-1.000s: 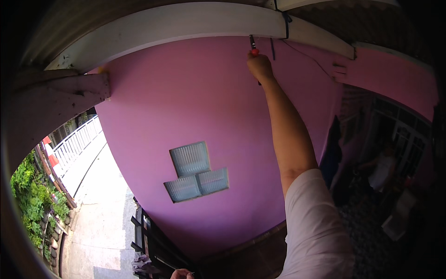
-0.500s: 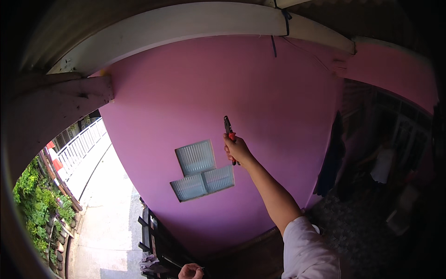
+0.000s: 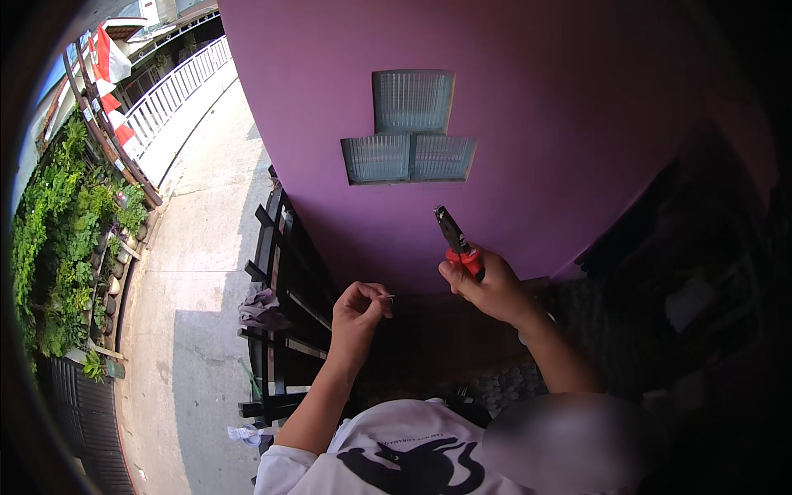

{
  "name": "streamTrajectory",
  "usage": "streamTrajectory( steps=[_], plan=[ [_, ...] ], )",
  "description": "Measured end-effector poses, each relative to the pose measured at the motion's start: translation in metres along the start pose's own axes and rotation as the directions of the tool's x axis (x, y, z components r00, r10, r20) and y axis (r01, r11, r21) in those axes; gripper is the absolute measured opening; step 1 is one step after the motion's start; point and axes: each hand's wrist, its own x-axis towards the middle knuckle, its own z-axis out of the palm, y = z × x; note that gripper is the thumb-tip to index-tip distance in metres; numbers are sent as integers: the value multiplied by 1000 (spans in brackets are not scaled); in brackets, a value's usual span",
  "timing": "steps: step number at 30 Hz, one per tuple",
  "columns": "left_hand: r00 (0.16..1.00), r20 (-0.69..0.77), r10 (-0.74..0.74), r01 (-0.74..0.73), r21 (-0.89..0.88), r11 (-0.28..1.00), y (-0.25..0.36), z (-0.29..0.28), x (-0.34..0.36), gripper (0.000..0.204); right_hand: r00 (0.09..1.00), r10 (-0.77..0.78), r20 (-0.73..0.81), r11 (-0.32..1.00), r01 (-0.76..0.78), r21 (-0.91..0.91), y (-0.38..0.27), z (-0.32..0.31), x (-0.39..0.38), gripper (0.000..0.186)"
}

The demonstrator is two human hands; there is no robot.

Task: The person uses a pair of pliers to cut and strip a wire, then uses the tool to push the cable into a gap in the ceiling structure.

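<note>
My right hand [image 3: 483, 285] grips pliers [image 3: 450, 227] with red-and-black handles and dark jaws pointing up, in front of the pink wall [image 3: 569, 148]. My left hand [image 3: 359, 318], lower and to the left, has its thumb and fingers pinched on a small, thin metal piece [image 3: 389, 297], too small to name surely. The two hands are apart. Above the pliers, three ribbed glass blocks [image 3: 412, 99] are set in the wall.
A black railing [image 3: 268, 264] with grey cloth [image 3: 260, 307] draped on it stands left of my hands. Beyond it runs a concrete lane [image 3: 177, 289] with plants [image 3: 62, 247], a white fence [image 3: 177, 95] and red-and-white flags [image 3: 107, 58]. The right side is dark.
The view has tilted down from the overhead beam to my hands. My right hand has come down from the beam with the pliers; my left hand now shows fully, with its forearm.
</note>
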Motion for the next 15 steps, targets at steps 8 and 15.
streamTrajectory(
  steps=[8,15],
  plan=[
    [996,46,-70,74,-99,992,-16,4,-5,9,984,-44,-172,980,76,185,42,76,-12,27],
    [1000,19,-18,20,-98,995,-19,0,-10,11,982,173,-75,969,-156,192,52,92,-7,26]
  ],
)
